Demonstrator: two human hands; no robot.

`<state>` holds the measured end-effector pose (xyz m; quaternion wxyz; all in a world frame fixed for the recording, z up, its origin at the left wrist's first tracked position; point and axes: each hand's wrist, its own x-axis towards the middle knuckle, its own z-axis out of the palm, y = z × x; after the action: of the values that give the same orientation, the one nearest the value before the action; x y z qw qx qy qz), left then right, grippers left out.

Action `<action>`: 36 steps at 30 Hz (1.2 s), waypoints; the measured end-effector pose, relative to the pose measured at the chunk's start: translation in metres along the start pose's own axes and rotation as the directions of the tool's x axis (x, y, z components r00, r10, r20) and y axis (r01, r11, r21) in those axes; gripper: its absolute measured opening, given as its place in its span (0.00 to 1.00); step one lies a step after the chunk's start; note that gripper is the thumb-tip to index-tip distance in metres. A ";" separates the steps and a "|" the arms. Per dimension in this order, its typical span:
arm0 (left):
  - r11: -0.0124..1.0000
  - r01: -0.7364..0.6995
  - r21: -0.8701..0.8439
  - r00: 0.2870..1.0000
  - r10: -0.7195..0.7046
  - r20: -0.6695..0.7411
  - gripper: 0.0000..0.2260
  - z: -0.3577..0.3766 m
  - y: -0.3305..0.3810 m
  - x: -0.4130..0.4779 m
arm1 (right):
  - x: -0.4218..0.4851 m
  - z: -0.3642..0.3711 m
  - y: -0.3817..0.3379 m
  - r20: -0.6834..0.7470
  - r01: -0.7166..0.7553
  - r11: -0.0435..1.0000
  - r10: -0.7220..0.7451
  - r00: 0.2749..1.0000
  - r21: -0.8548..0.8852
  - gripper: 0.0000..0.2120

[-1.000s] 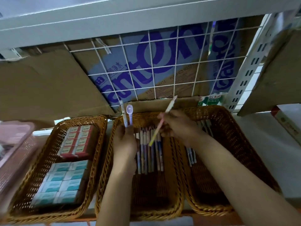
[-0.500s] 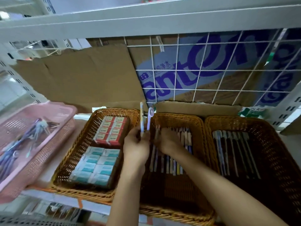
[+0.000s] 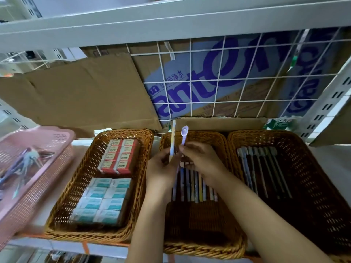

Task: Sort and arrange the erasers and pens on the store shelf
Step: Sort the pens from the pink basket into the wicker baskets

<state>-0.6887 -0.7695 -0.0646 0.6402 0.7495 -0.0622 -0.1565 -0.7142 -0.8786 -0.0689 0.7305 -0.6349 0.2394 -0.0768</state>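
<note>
Three wicker baskets stand side by side on the shelf. The left basket (image 3: pixel 76 186) holds red-boxed erasers (image 3: pixel 118 156) at the back and teal-boxed erasers (image 3: pixel 100 200) in front. A row of pens (image 3: pixel 193 186) lies in the middle basket (image 3: pixel 201 245). Above it my left hand (image 3: pixel 161 168) grips a white pen (image 3: pixel 172 137) upright. My right hand (image 3: pixel 201 160) pinches a purple-capped pen (image 3: pixel 183 135) that also stands in my left hand. The right basket (image 3: pixel 322 186) holds several dark pens (image 3: pixel 266 168).
A pink plastic basket (image 3: pixel 47 149) with loose pens sits at the far left. A white wire grid (image 3: pixel 228 78) and flattened cardboard (image 3: pixel 85 95) back the shelf. A grey shelf board (image 3: pixel 171 18) hangs overhead, and a perforated upright (image 3: pixel 330 103) stands at the right.
One second ago my right hand held a pen, which half a second ago it no longer held. That hand has since come to the purple-capped pen. The view has swung left.
</note>
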 end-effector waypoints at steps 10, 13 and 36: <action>0.908 -0.374 0.188 0.927 0.361 0.103 0.09 -0.009 0.009 0.006 | -0.007 -0.039 -0.011 -0.151 0.046 0.997 -0.036 0.988 0.062 0.05; 0.634 -0.618 0.465 0.778 0.576 0.251 0.15 -0.019 0.003 0.023 | -0.013 -0.046 -0.013 -0.178 0.077 0.995 -0.066 0.982 0.058 0.05; 0.278 -0.608 0.744 0.785 0.349 0.511 0.19 0.066 0.026 0.003 | -0.028 -0.118 -0.002 -0.234 0.061 0.760 -0.274 0.933 -0.647 0.09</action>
<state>-0.7037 -0.8369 -0.0485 0.1559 0.8857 -0.4372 0.0091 -0.7914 -0.9726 -0.0688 0.4182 -0.8405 0.3057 -0.1587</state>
